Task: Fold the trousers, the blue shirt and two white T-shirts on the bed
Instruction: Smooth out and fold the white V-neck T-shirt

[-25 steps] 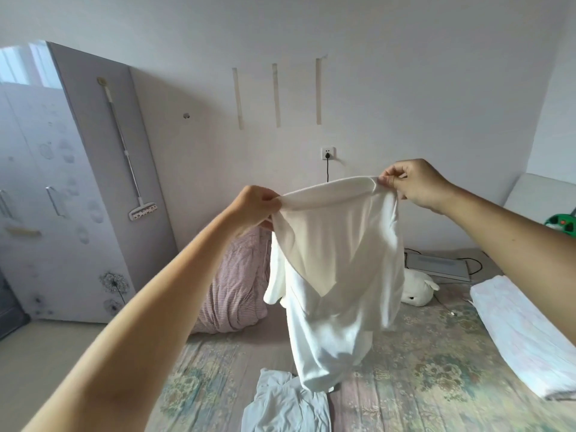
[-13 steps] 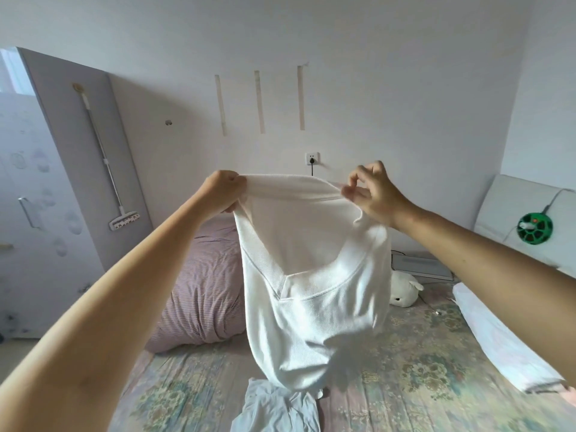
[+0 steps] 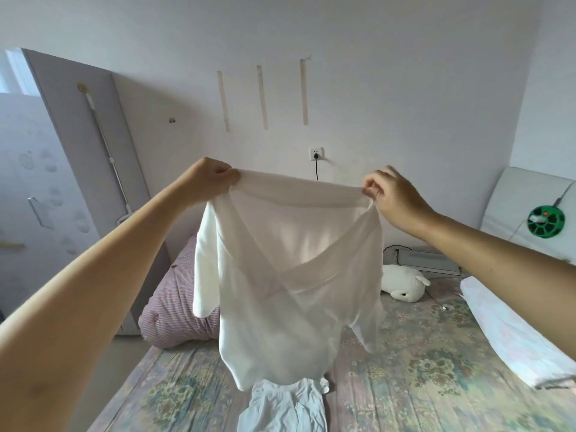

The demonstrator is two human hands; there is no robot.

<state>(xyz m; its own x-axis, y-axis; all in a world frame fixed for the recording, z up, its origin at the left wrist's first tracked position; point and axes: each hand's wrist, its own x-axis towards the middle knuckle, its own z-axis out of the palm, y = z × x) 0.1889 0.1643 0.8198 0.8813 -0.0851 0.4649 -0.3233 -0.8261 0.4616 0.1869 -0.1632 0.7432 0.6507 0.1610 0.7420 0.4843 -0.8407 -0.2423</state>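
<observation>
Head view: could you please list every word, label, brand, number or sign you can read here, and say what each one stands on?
None can be read.
The white T-shirt held up by both hands shows no print or tag.
The green reel carries a small white label, too blurred to read.
The wardrobe bears only pictures, no lettering.

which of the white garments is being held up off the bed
The V-neck white T-shirt, gripped by the left hand and right hand; the other white garment lies crumpled below.

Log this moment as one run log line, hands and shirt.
left hand: grips hem | right hand: pinches hem | white T-shirt: held up over bed, unfolded | second white garment: lying on bed
</observation>
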